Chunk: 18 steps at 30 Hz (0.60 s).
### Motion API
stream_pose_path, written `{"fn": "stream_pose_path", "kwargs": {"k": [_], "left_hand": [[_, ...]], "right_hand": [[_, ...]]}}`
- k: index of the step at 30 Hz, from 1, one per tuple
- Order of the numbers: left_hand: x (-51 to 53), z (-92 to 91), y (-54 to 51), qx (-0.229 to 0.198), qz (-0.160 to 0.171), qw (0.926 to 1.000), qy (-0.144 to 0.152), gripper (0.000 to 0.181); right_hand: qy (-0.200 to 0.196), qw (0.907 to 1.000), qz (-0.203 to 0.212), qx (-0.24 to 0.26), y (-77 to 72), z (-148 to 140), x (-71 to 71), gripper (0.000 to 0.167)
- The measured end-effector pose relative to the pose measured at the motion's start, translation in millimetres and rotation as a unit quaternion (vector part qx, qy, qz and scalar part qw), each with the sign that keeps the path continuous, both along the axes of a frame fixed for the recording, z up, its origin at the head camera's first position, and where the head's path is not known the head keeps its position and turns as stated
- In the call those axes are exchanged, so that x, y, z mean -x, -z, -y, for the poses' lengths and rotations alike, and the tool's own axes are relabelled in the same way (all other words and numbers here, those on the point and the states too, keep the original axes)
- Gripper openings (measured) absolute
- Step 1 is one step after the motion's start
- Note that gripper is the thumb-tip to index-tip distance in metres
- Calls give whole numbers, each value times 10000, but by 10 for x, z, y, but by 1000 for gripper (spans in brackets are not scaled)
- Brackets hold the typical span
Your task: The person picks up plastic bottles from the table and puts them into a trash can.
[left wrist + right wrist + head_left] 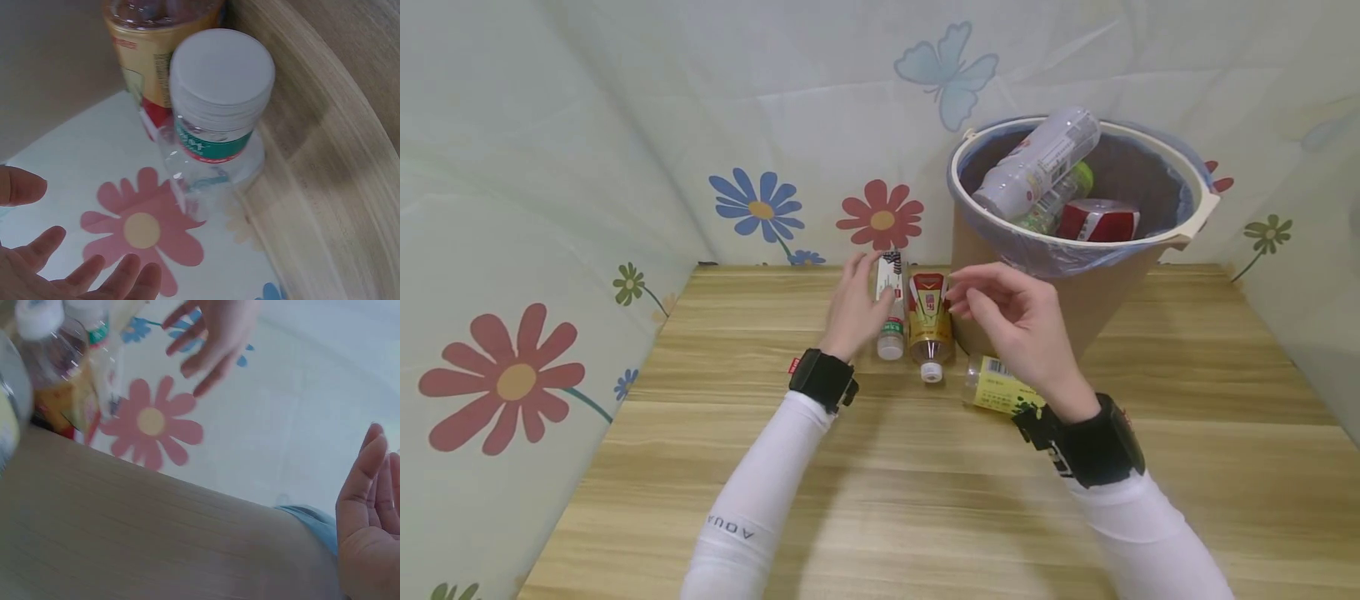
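Note:
Side by side against the back wall are a clear bottle with a white cap and green label point(215, 147) and a red-and-gold-labelled drink bottle point(930, 312). My left hand point(856, 304) hovers over the white-capped bottle, fingers spread and apart from it in the left wrist view. Above the table, just right of the drink bottle and in front of the bin, my right hand point(1022, 321) has loosely bent fingers with nothing between them. Below it a yellow-labelled clear bottle point(996, 387) lies on its side, partly hidden by the right wrist.
A brown bin point(973, 300) lined with a blue bag stands at the back right. It holds a white bottle point(1041, 162) across its opening, a green-capped bottle point(1056, 200) and a red-labelled container point(1097, 221). A flower-printed sheet point(625, 125) hangs behind the wooden table point(887, 500).

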State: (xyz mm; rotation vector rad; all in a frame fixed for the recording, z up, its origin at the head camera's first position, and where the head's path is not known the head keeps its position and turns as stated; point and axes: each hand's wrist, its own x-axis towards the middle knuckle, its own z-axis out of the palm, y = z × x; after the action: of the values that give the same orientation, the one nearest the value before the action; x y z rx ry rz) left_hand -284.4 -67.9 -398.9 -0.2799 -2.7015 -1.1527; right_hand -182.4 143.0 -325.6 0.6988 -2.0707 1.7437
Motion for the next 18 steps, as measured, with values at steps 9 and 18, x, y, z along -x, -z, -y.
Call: {"fn": "stream_pose_path", "kwargs": {"k": [9,18], "left_hand": [[239,-142,133,1100,363,9932,-116,58],[269,-173,277,2250,677,9720,33,48]], "right_hand": [[46,9985,540,-25,409,64,47,21],[156,9956,898,-204,531,45,1,21]]}}
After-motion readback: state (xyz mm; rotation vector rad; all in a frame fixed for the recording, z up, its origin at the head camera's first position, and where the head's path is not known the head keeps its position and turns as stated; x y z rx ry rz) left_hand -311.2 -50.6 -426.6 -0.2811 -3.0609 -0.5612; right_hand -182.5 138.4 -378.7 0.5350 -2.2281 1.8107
